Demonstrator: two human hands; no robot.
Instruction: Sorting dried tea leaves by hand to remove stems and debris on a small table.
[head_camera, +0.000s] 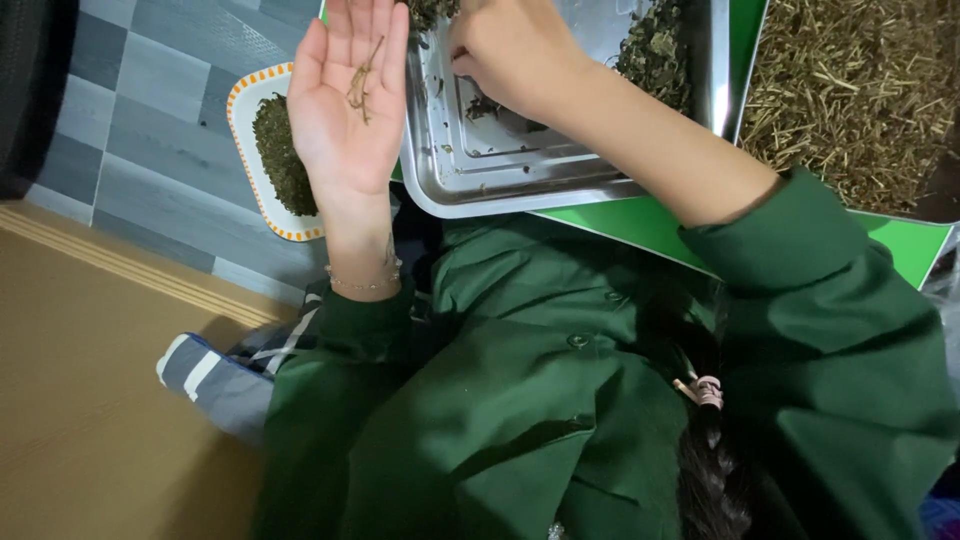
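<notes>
Nearest the camera, the green jacket (560, 400) fills the lower view. At eleven o'clock the left hand (350, 100) lies palm up, grip released, with a few dry stems (362, 82) resting on it above the orange-rimmed plate (243, 110) of dried leaves (280, 155). At twelve o'clock the right hand (510, 55) pinches into the metal tray (520, 175); whether its grip holds anything cannot be told. At two o'clock lies a heap of stalks (850, 90).

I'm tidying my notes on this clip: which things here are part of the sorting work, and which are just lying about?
In use:
left hand, open, palm up
stems on that palm
right hand picking in the metal tray
dried leaves in the tray
plate of sorted leaves
stalk pile

Lying about:
green board under the tray
striped cloth
tiled floor
</notes>
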